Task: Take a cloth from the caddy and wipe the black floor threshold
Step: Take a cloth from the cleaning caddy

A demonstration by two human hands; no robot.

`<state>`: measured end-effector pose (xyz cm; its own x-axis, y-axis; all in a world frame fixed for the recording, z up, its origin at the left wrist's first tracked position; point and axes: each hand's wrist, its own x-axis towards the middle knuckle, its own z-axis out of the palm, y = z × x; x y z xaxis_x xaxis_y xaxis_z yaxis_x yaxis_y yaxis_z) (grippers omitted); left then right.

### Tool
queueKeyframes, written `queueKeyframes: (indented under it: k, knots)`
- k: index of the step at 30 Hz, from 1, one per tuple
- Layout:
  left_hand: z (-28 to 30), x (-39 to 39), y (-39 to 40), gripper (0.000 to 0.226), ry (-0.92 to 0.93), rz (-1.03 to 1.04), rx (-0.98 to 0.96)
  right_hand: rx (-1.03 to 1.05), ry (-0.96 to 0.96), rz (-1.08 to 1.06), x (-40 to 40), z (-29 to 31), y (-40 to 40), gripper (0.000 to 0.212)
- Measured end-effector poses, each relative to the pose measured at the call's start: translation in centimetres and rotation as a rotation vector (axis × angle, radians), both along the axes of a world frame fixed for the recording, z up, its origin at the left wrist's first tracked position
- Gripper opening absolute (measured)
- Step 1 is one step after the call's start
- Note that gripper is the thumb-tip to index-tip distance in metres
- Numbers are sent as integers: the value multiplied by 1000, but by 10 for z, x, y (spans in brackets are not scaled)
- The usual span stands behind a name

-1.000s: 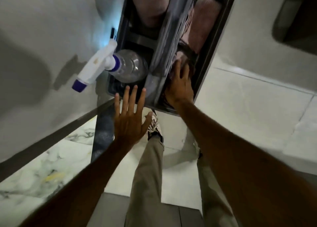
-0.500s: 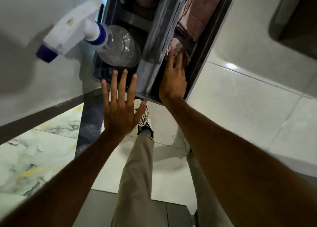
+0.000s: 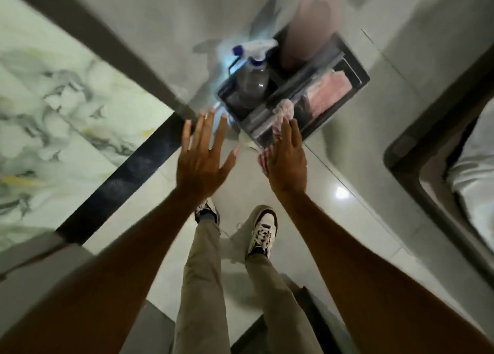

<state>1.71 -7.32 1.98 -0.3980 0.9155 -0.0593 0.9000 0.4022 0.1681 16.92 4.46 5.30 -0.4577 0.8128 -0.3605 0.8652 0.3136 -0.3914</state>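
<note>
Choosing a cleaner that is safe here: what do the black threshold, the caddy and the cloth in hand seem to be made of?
The black threshold looks like polished stone, perhaps granite: dark, faintly speckled, with a sheen. The caddy looks like moulded plastic: dark grey, matt, thin walls and a divider. The cloth under the right hand looks like soft woven fabric, pink-and-white, crumpled; motion blur leaves the weave unclear.

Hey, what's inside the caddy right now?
The caddy holds a spray bottle on one side and pink cloths on the other. The right hand covers part of one cloth; the caddy's bottom is hidden.
</note>
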Motion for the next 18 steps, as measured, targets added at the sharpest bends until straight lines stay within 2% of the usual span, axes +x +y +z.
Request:
queueKeyframes:
  k: [4,10,13,18]
  knots:
    - [26,22,-78,75,-82,174,-66,-30,59,149,-11,24,-48,84]
    - [9,33,-208,76,-171,379,-168,-176,154,340,-57,14,-120,71]
    - [7,26,-275,79,-227,510,-248,-110,46,520,-84,9,-152,81]
    - [-6,-7,-346,90,-298,616,-299,-129,37,516,-131,-12,-182,64]
